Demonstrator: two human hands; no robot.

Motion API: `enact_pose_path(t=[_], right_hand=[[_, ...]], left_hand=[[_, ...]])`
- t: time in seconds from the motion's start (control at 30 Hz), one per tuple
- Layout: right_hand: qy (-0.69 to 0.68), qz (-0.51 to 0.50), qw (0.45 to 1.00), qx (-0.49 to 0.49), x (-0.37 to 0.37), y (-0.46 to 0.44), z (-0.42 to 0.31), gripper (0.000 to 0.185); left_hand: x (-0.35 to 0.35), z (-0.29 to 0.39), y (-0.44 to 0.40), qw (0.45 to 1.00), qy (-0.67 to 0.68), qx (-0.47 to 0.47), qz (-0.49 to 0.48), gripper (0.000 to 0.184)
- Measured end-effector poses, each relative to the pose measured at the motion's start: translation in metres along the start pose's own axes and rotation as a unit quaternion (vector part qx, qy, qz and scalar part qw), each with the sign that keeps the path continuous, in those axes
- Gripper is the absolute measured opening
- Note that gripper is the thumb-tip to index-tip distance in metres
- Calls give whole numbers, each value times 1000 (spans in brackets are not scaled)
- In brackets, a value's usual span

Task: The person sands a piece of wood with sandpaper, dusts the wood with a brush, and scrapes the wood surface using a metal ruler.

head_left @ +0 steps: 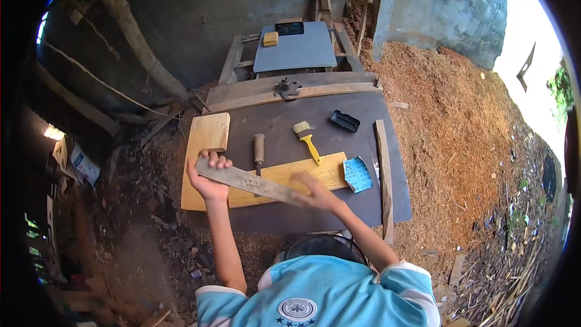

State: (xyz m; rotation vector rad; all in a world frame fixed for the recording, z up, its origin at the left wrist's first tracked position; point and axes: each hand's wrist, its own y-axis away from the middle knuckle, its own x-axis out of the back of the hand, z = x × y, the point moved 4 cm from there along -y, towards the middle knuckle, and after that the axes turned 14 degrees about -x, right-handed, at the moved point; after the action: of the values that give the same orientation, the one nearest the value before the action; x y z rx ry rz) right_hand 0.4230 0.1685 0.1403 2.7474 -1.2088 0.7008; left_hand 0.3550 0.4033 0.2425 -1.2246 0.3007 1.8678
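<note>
the grey wooden strip (260, 185) slants above the tabletop (272, 109), one end gripped firmly in the left hand (212, 181). the right hand (318, 195) blurs at the other end; i can't tell its grip. a yellow board (324, 174) lies beneath.

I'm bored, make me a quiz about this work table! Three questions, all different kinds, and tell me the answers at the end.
1. Pick one. What colour is the handle of the brush?
A) red
B) yellow
C) green

2. True or false? The left hand is holding the grey board.

3. Fill in the gap. The blue paper lies partly on a long, flat piece of ____.

Key: 1. B; 2. true; 3. wood
</note>
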Motion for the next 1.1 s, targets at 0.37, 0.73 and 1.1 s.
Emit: enact_pose_path(t=[0.37,0.73,1.1], right_hand=[[128,241,954,-122,15,-74,24,49],[119,141,969,-162,-2,-9,-77,39],[76,201,976,-16,48,-26,-208,36]], left_hand=[[-41,-36,-80,948,-172,49,-263,28],[-38,-77,-94,963,-83,81,-245,31],[-42,-82,-96,931,-7,188,-312,39]])
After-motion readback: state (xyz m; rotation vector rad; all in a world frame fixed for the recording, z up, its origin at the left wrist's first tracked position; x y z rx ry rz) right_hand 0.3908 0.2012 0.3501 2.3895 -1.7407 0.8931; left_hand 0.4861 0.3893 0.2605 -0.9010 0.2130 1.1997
